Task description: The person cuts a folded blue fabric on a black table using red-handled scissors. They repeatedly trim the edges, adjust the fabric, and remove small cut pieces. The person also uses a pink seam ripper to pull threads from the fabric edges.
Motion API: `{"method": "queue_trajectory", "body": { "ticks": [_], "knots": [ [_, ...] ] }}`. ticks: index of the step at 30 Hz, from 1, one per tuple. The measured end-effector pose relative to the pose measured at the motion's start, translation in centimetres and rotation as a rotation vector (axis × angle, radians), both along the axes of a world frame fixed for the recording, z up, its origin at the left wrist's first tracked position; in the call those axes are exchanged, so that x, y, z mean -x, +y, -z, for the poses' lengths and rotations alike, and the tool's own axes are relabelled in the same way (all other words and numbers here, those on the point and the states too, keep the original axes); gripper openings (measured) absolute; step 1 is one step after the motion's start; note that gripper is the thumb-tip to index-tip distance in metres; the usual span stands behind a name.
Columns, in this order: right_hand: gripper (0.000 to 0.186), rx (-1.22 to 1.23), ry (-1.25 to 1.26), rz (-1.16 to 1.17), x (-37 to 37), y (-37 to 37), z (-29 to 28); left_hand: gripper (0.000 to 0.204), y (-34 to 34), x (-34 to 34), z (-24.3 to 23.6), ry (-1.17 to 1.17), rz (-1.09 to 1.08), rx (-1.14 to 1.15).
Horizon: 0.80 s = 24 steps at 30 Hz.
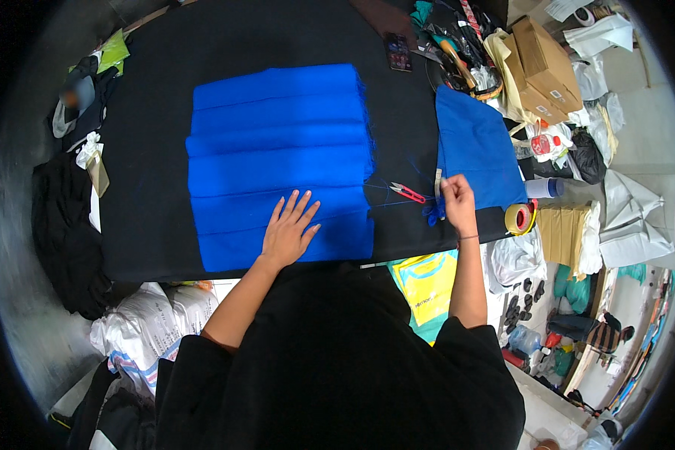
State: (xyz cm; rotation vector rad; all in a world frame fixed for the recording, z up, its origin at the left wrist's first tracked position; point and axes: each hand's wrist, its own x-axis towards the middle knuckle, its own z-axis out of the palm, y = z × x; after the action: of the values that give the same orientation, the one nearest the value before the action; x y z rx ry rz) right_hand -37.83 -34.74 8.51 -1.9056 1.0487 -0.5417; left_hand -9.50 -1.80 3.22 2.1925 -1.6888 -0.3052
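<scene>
A bright blue folded cloth (277,150) lies in stacked pleats on the black table (150,150). My left hand (289,229) rests flat on its near edge, fingers spread. My right hand (456,201) is closed at the table's right side on a small blue scrap (432,213) and a pale strip, by the edge of a second blue cloth piece (476,150). Small red-handled thread snips (407,193) lie on the table just left of that hand, with blue threads trailing from the pleated cloth.
A phone (398,51) lies at the table's far edge. A yellow tape roll (519,218) sits at the right corner. Cardboard boxes (544,64), bags and tools crowd the far right. Black clothes hang at the left, white sacks (146,319) below.
</scene>
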Motion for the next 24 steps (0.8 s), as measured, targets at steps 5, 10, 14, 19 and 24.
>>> {"method": "queue_trajectory", "body": {
  "ticks": [5, 10, 14, 19, 24],
  "knots": [
    [0.026, 0.502, 0.584, -0.522, -0.7, 3.2, -3.6, 0.058, 0.2, 0.1, 0.0, 0.016, -0.001, 0.003],
    [0.021, -0.112, -0.144, -0.388, -3.2, 4.6, -2.6, 0.065, 0.4, 0.2, 0.3, -0.041, -0.022, -0.005],
    [0.021, -0.717, -0.623, -0.195, -8.8, 8.7, -0.3, 0.074, 0.9, 0.2, -0.1, -0.094, -0.068, -0.015],
    [0.023, -0.24, -0.292, 0.369, -0.6, -1.0, 3.1, 0.079, 1.5, -0.3, -0.4, -0.054, -0.052, 0.001],
    [0.031, -0.039, -0.001, 0.091, 3.5, -3.5, -1.7, 0.076, 2.0, -0.8, -1.0, 0.037, -0.061, 0.04]
  ]
}}
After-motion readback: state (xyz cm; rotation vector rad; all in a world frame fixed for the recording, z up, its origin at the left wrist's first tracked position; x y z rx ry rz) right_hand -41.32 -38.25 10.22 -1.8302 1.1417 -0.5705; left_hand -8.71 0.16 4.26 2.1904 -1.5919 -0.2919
